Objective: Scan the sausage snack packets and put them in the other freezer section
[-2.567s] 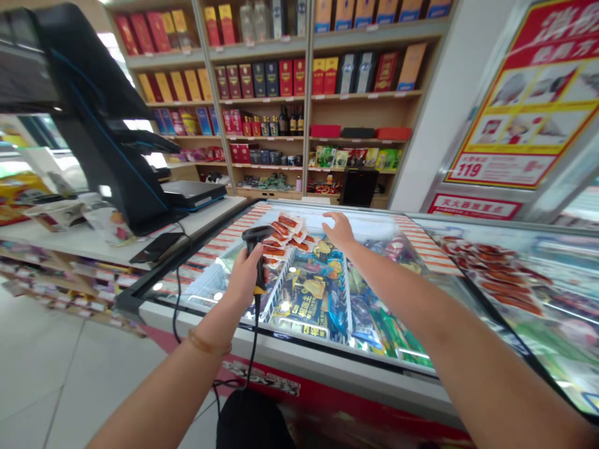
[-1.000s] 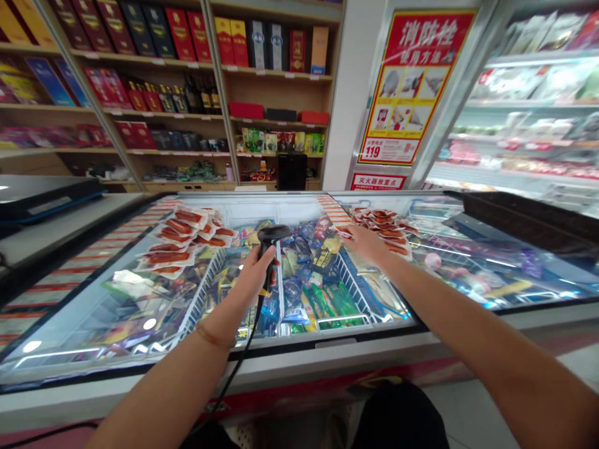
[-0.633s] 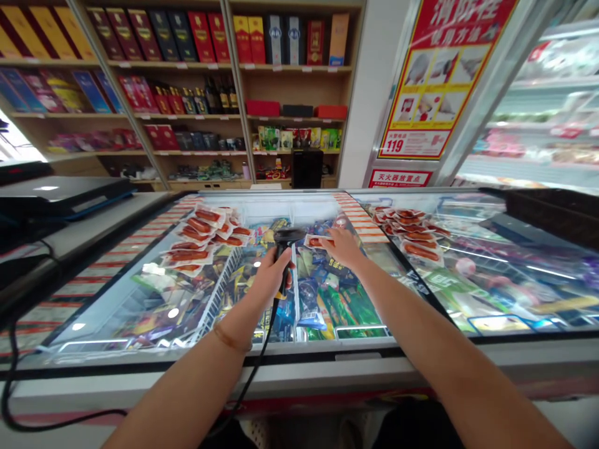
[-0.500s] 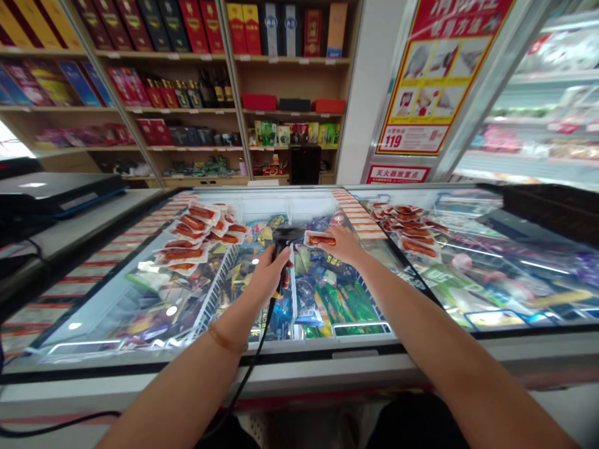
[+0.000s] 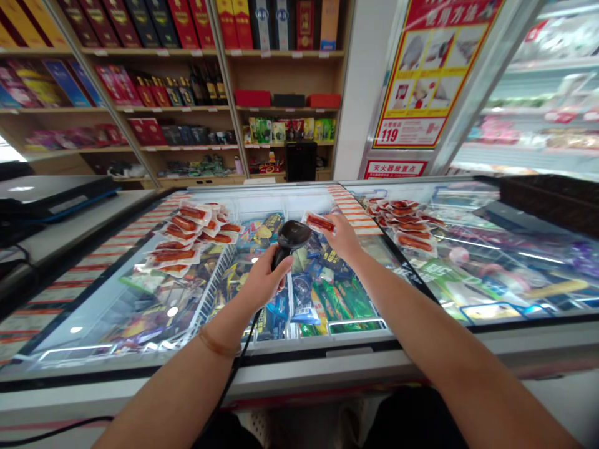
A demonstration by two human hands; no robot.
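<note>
My left hand (image 5: 266, 278) is wrapped around the handle of a black corded barcode scanner (image 5: 294, 234), whose head points up and to the right above the freezer glass. Just right of it, my right hand (image 5: 343, 237) grips the right end of a clear-wrapped sausage pack (image 5: 319, 222). A small gap separates scanner and pack. Left of my hands, a pile of similar sausage packs (image 5: 182, 235) lies on the glass lid. Another pile of sausage packs (image 5: 406, 221) lies to the right, past the dark lid divider.
Beneath both hands is a glass-topped chest freezer (image 5: 299, 373) with bagged goods in wire baskets. A flat black device (image 5: 53, 198) stands on the left counter. Shelves (image 5: 285, 56) with boxes and bottles rise behind. The scanner's cable (image 5: 238, 368) hangs toward my body.
The scanner's head has tilted upward, and its top now shows. The sausage pack is now slanted, its left end raised. My view has shifted slightly.
</note>
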